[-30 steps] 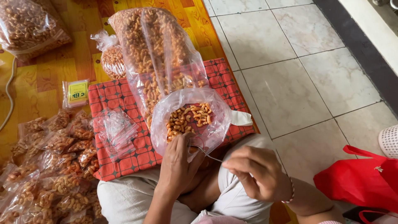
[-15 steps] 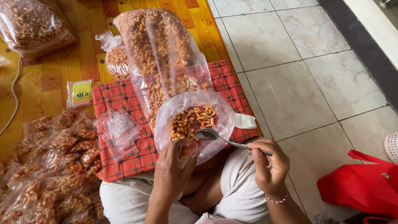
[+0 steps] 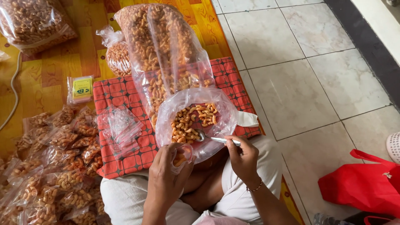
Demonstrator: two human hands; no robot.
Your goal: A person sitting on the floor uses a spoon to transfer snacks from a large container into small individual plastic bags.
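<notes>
A large clear plastic bag (image 3: 166,62) of orange curled snacks lies open toward me on a red checked cloth (image 3: 121,96). Its mouth (image 3: 193,121) shows a heap of snacks. My right hand (image 3: 243,158) grips a metal spoon (image 3: 210,137), with the bowl dipped into the snacks at the mouth. My left hand (image 3: 168,179) holds a small clear pouch (image 3: 181,157) partly filled with snacks, just below the big bag's opening.
Several filled small pouches (image 3: 54,166) pile up at the left. Empty clear pouches (image 3: 118,127) lie on the cloth. A small packet with a yellow label (image 3: 81,88), two other snack bags (image 3: 33,21), and a red bag (image 3: 366,183) on the tiled floor are nearby.
My right hand rose from my lap with the spoon and brought its bowl into the big bag's mouth. My left hand kept the small pouch under the opening.
</notes>
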